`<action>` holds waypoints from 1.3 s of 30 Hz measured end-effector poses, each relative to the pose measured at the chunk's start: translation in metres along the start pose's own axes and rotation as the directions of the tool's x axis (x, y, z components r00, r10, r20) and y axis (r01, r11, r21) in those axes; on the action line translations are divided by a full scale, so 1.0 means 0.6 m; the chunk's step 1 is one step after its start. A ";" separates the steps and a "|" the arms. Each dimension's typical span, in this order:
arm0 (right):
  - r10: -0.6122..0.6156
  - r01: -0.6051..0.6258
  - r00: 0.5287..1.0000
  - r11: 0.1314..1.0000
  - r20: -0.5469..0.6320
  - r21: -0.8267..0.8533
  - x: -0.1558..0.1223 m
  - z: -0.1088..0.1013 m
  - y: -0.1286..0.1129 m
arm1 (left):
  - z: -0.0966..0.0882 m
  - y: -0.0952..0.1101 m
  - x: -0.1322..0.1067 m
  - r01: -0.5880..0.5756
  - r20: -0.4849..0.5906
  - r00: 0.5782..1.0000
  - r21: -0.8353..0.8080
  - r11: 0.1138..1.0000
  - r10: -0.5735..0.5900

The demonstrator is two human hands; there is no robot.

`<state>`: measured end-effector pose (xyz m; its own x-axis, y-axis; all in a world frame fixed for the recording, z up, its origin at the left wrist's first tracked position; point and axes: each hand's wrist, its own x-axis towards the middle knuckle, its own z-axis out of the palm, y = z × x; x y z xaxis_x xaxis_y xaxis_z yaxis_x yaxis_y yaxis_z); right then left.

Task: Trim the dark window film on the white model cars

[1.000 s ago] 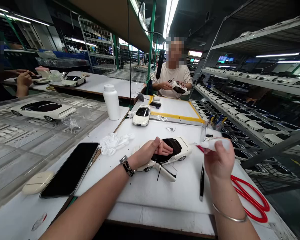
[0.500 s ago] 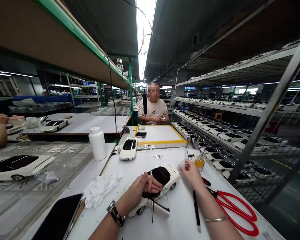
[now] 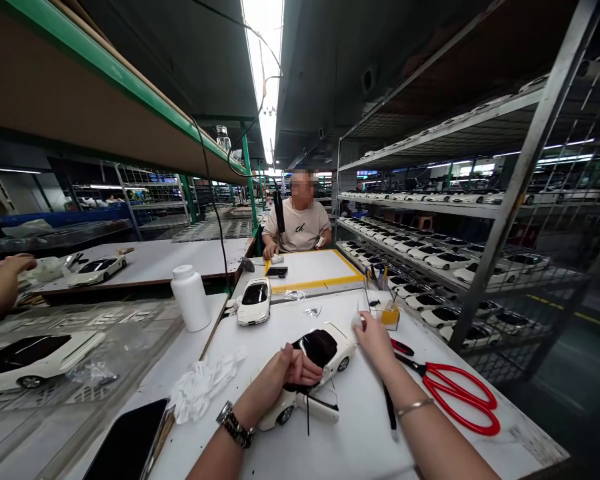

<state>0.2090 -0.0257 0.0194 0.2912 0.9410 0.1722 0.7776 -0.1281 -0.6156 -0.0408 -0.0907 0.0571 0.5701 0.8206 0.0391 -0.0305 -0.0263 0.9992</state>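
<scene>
In front of me on the white worktop sits a white toy model car with a dark roof and one door swung out. My left hand rests over the car's middle, palm turned up, fingers curled and thumb pressed against them; whatever lies inside is hidden. My right hand is closed in a pinch just right of the car's far end. A small white scrap shows at its fingertips, too small to name. Near that hand is a small clear box with a yellow front.
Red-handled scissors and a black stick lie at right. At left are crumpled tissue, a white bottle and a phone. Another model car stands beyond. A co-worker sits opposite; racks of cars line the right.
My view has shifted slightly. My right hand stays in its pinch and the white scrap now stands more upright. My left hand has barely moved. The co-worker's hands have moved apart.
</scene>
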 end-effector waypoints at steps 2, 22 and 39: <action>0.017 -0.017 1.000 0.999 0.000 -0.028 0.001 0.000 0.000 | 0.000 0.000 0.000 -0.001 0.002 1.000 0.005 1.000 0.001; -0.400 0.501 0.858 0.792 0.323 -0.349 -0.145 -0.105 0.087 | 0.000 -0.003 0.001 -0.022 0.011 1.000 0.016 1.000 0.021; -0.286 0.246 0.958 0.775 -0.024 0.582 -0.175 -0.084 -0.002 | -0.007 -0.009 0.001 -0.033 0.026 0.999 0.007 0.999 0.033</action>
<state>0.2052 -0.1402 0.0408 0.0703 0.9305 0.3594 0.3496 0.3144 -0.8826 -0.0437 -0.0879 0.0518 0.5896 0.8044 0.0725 -0.0441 -0.0575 0.9974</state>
